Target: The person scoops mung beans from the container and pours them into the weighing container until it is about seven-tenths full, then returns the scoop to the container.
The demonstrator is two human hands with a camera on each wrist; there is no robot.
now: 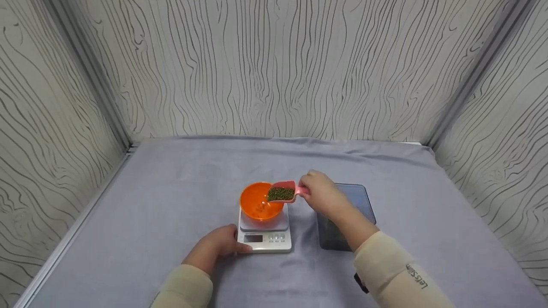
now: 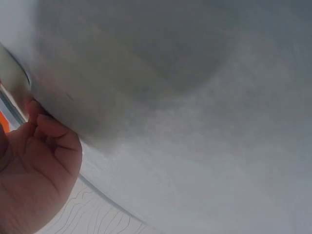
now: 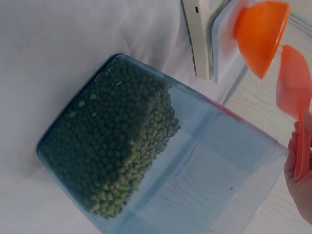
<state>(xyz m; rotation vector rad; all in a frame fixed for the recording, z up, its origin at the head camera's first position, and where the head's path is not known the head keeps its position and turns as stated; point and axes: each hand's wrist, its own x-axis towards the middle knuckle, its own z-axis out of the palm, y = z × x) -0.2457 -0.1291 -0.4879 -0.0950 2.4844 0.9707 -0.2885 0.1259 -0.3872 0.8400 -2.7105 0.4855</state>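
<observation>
My right hand grips the handle of a pink scoop heaped with green mung beans. The scoop's front edge overlaps the right rim of an orange bowl in the head view. That bowl sits on a white digital kitchen scale, with a few small specks at its bottom. Holding the scale by its left front corner, my left hand lays the thumb on top and the fingers along the side. In the left wrist view its fingers are curled against the scale's edge.
Right of the scale stands a clear bluish plastic container, partly behind my right forearm. Mung beans lie in its bottom. Grey cloth covers the table, and wood-patterned panels enclose the back and sides.
</observation>
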